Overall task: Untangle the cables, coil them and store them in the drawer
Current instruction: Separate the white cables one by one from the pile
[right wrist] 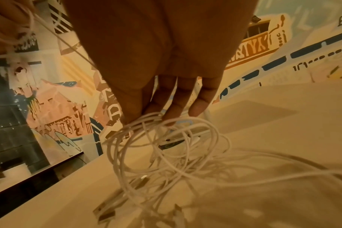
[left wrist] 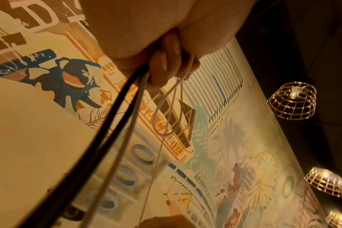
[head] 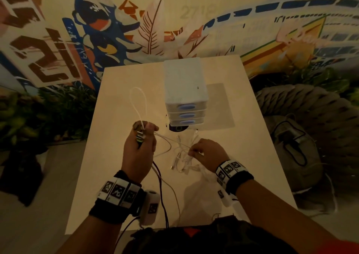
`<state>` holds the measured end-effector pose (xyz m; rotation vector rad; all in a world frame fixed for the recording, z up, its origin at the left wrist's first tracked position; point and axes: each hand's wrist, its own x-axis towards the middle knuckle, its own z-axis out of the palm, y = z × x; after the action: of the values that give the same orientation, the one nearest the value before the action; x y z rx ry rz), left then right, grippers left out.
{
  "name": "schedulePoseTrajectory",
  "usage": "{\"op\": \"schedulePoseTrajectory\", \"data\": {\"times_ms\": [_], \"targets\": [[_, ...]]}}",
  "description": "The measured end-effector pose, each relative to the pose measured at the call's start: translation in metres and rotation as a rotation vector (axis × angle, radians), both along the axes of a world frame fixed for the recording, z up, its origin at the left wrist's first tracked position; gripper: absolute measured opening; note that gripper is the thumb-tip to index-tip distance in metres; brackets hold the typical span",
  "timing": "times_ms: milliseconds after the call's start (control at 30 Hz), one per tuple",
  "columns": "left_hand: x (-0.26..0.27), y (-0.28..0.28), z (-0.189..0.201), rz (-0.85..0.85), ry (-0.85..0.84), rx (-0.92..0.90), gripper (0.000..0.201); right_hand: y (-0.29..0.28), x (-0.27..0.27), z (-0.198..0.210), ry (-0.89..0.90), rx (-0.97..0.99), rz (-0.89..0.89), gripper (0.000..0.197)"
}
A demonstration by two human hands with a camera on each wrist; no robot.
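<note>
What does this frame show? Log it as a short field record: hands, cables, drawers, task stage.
left hand: raised, grips a white cable loop together with a dark cable
right hand: fingers pinch strands of the tangled white cables
tangle: lies on the table, several connectors loose, one strand runs between the hands
drawer unit: three drawers, all closed, behind the tangle
task stage: untangling; nothing stored yet

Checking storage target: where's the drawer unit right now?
Head view: the drawer unit stands at the table's far centre, drawers shut, just beyond the tangled white cables that the right hand grips.
</note>
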<state>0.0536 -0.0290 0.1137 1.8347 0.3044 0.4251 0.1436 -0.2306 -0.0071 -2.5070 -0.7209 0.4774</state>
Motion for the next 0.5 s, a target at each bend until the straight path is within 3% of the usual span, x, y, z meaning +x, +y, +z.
{"op": "schedulePoseTrajectory", "data": {"times_ms": [233, 433, 500], "targets": [[-0.008, 0.013, 0.020, 0.059, -0.098, 0.056, 0.025, -0.002, 0.010, 0.005, -0.071, -0.144, -0.033, 0.035], [-0.007, 0.015, -0.005, -0.178, 0.216, 0.423, 0.008, 0.007, 0.011, 0.027, -0.252, 0.036, 0.019, 0.024], [-0.005, 0.005, -0.011, -0.229, 0.285, 0.511, 0.018, 0.015, 0.010, 0.033, -0.272, 0.084, 0.063, 0.021]]}}
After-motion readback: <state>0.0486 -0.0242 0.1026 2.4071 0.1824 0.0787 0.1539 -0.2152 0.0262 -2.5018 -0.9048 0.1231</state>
